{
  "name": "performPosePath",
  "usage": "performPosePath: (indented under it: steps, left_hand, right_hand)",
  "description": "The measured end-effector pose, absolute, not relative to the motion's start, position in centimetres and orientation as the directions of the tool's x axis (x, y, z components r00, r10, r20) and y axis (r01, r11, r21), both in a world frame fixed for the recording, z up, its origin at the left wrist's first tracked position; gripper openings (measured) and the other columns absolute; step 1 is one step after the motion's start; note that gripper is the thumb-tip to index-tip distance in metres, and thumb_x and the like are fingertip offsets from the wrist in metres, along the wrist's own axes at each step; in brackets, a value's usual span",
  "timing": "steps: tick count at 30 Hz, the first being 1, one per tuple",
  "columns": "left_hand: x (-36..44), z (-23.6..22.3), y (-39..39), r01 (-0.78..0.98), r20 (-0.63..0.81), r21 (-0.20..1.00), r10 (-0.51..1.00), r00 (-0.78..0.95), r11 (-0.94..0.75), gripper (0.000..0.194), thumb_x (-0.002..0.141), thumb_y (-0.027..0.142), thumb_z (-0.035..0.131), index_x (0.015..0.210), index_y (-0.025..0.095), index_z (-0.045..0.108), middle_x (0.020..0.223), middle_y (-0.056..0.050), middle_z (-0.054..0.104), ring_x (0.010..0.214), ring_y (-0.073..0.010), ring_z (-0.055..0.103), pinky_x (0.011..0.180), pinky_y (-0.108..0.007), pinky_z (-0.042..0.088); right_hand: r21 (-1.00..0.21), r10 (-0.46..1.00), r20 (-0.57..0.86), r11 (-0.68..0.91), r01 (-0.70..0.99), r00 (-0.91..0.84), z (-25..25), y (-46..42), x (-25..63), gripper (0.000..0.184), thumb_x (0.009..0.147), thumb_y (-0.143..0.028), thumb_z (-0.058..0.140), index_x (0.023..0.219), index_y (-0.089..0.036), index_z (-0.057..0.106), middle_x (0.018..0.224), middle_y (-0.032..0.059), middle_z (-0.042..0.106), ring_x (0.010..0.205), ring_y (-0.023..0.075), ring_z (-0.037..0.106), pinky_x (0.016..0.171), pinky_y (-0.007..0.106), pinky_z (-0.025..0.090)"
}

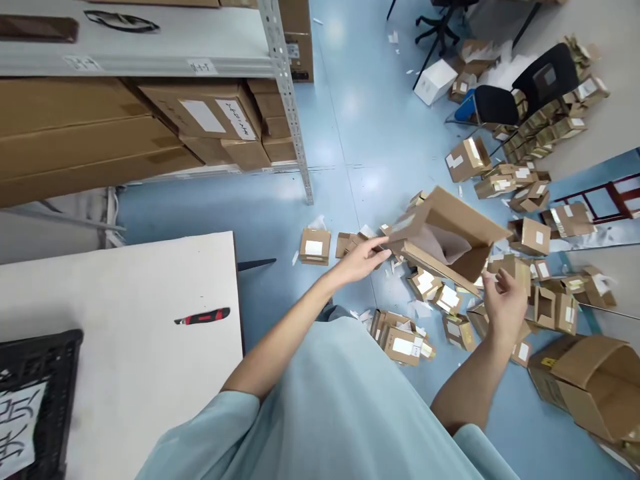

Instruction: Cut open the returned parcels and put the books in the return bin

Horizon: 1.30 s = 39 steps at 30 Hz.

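In the head view an open cardboard box hangs tilted above the floor, its opening facing right. A pale greyish sheet, perhaps paper or foam, lies inside it. My left hand pinches the box's left corner between thumb and fingers. Closed on the lower right edge, near a flap, is my right hand; its fingertips are partly hidden. Below the box, small cardboard boxes and white paper scraps lie scattered.
To the left, a white table bears a red-and-black utility knife and a black crate. A metal shelf holds cartons. Several boxes, a large open carton and a black chair stand on the right.
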<state>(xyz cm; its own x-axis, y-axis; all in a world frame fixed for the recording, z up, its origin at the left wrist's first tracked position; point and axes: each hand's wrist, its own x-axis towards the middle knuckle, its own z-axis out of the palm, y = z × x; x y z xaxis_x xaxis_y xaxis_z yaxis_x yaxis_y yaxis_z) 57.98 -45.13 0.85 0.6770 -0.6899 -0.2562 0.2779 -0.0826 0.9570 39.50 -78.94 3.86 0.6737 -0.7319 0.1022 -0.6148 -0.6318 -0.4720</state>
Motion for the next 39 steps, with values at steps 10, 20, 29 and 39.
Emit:
performPosePath:
  steps: [10,20,29,39]
  left_hand:
    - [51.3,-4.2,-32.5,0.526,-0.523,0.847,-0.281,0.805,-0.068,0.065,0.092,0.067,0.08,0.136,0.02,0.079,0.152,-0.017,0.076,0.147,-0.0375,0.069,0.133,-0.054,0.047]
    - [39.0,-2.3,-20.6,0.539,-0.618,0.786,0.368,0.695,0.303,0.069,0.087,0.071,0.084,0.136,0.023,0.079,0.152,-0.017,0.076,0.143,-0.0396,0.072,0.128,-0.057,0.051]
    - [23.0,-1.0,-17.0,0.19,-0.526,0.845,0.712,0.465,0.5,0.069,0.09,0.074,0.083,0.138,0.025,0.078,0.152,-0.015,0.076,0.146,-0.0387,0.07,0.129,-0.055,0.05]
    - [0.8,-1.2,-17.8,-0.095,-0.452,0.881,0.884,0.116,0.463,0.062,0.092,0.07,0.082,0.133,0.024,0.08,0.15,-0.015,0.077,0.142,-0.0386,0.072,0.131,-0.056,0.048]
  right_hand:
    - [-0.609,-0.27,-0.329,-0.672,-0.421,0.905,-3.7,-66.9,51.5,0.07,0.096,-0.063,0.063,0.141,-0.013,0.08,0.137,0.0235,0.083,0.13,0.0414,0.08,0.112,0.055,0.063]
    - [-0.649,0.476,-0.377,-0.747,0.14,0.794,-3.5,-45.7,61.6,0.053,0.106,-0.048,0.065,0.15,-0.022,0.076,0.149,0.0153,0.079,0.143,0.0361,0.074,0.124,0.051,0.056]
    - [-0.651,0.777,-0.402,-0.615,0.445,0.485,-0.5,-29.8,54.2,0.054,0.105,-0.049,0.068,0.151,-0.021,0.074,0.148,0.0169,0.079,0.143,0.0363,0.074,0.122,0.054,0.057]
    - [-0.745,0.956,-0.294,-0.229,0.627,0.001,1.3,-16.1,32.4,0.061,0.103,-0.061,0.068,0.15,-0.022,0.075,0.144,0.0169,0.081,0.137,0.0353,0.077,0.122,0.056,0.059]
